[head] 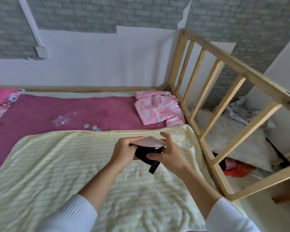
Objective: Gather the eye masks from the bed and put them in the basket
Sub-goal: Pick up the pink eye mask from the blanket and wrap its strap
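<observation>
Got both hands up over the bed right now, holding the eye masks between them. My left hand is gripping the stack from the left side, fingers curled over the top edge and thumb underneath. My right hand is cupped around the right end, thumb pressed onto the black part and the fingers spread a bit behind it. So both hands are closed on the same bundle, basically touching each other through it.

The bundle looks like a pale pink mask on top with a black one under it, and a black strap dangles down below my hands. It's all up off the bedding, hanging above the pale yellow striped blanket that covers the near part of the bed.

Further back on the dark pink sheet there's a crumpled clear plastic bag and a few little paper scraps, well away from my hands. Some folded pink pajamas sit in the far corner next to the wooden bed rail. I can't see the basket from here.
</observation>
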The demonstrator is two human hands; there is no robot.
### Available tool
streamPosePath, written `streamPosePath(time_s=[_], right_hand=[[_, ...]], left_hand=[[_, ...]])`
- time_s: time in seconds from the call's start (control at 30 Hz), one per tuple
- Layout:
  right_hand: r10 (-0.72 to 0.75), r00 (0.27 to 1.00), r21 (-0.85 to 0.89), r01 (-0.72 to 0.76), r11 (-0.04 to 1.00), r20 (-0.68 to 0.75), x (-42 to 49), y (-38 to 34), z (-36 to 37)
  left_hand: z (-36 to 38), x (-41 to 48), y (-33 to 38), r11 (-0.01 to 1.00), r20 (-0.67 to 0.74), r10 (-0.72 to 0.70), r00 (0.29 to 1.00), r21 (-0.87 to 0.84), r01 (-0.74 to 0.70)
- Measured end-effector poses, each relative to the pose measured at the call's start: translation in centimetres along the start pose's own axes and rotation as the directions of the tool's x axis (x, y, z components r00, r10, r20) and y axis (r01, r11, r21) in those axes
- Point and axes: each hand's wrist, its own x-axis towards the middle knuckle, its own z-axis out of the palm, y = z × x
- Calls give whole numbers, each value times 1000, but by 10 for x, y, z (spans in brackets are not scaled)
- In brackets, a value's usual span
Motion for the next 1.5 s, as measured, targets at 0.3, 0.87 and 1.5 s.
streamPosePath(time_s=[0.3,0.87,1.5], right_hand=[[-175,983,-143,166,976,-51,13,-24,-11],[-89,996,840,42,541,8,13,-46,-76],[31,973,-452,78,889,228,17,-42,-49]], left_hand=[[-25,11,22,906,341,-183,922,-307,292],[-24,28,17,992,-54,-127,990,5,128],[-40,35,35,984,-190,118,975,155,-89]])
